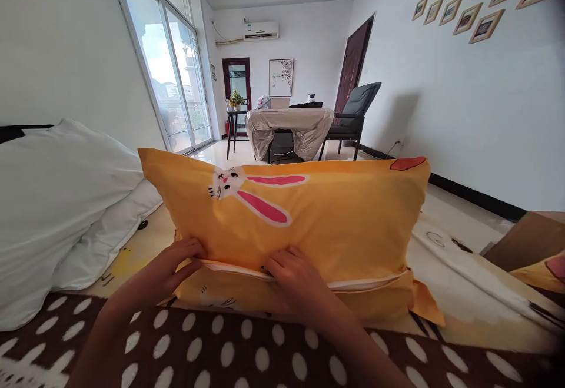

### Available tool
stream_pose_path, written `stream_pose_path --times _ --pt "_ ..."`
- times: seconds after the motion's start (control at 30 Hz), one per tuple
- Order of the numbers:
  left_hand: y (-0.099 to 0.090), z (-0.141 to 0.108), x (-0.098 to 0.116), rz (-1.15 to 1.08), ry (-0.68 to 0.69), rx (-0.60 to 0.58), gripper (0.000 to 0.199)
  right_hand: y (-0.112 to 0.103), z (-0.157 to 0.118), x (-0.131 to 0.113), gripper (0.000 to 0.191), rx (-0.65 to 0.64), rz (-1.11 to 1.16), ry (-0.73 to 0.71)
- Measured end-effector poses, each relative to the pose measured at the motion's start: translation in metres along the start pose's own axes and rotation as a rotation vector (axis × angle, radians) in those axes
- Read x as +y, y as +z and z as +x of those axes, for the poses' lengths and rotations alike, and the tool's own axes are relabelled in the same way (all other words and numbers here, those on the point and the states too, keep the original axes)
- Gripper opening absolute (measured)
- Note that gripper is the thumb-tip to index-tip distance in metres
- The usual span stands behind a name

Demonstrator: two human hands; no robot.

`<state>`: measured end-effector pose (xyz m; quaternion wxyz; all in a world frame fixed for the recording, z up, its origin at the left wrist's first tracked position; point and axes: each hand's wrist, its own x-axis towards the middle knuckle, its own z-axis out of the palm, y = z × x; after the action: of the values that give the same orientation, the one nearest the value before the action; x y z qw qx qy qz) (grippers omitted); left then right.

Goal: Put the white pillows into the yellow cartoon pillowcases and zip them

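Note:
A yellow pillowcase (353, 217) with a white rabbit print stands upright on its long side in front of me, filled out by something inside. Along its lower side runs a slit edged in white (371, 282), partly open. At the slit's left part, my left hand (179, 261) pinches the fabric between thumb and fingers. My right hand (291, 270) is closed on the slit's edge near the middle, and a small dark spot shows at its fingertips. My right hand hides what exactly it pinches.
Patterned bedding (115, 270) and a brown cover with white dots (247, 347) lie beneath. White cloth (57, 199) is heaped at left. At right are a cardboard box (525, 241) and more yellow fabric (541, 275). Farther off stand a covered table (289, 118) and a black chair (355, 111).

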<state>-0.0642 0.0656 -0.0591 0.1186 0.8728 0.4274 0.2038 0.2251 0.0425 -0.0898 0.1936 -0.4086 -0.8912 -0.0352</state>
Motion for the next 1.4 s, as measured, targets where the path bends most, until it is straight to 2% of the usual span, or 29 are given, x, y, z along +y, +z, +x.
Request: stream_pose_path --times 0.1,0.27,0.37,0.6,0.97,1.17,1.4 --pt "-0.002 -0.002 0.001 -0.056 -0.017 -0.029 0.026 0.001 -0.001 -0.001 0.010 0.042 0.008 -0.012" --pt "-0.003 -0.002 0.004 -0.058 -0.082 -0.074 0.025 0.008 0.000 -0.019 0.013 0.325 0.018 -0.149" --pt "-0.003 -0.001 0.006 -0.067 -0.092 -0.078 0.026 0.017 0.001 -0.034 0.017 0.402 -0.015 -0.240" --pt "-0.003 -0.001 0.008 -0.068 -0.080 -0.071 0.025 0.035 0.000 -0.043 0.032 0.444 -0.049 -0.179" --pt "-0.003 0.002 0.005 -0.122 -0.097 -0.082 0.022 0.039 0.001 -0.040 0.032 0.357 -0.117 -0.261" --pt "-0.001 0.003 0.002 -0.121 -0.104 -0.069 0.016 0.040 -0.001 -0.044 0.030 0.358 -0.139 -0.281" --pt "0.005 0.008 -0.001 -0.096 -0.095 -0.016 0.021 0.042 -0.001 -0.048 0.029 0.351 -0.139 -0.286"
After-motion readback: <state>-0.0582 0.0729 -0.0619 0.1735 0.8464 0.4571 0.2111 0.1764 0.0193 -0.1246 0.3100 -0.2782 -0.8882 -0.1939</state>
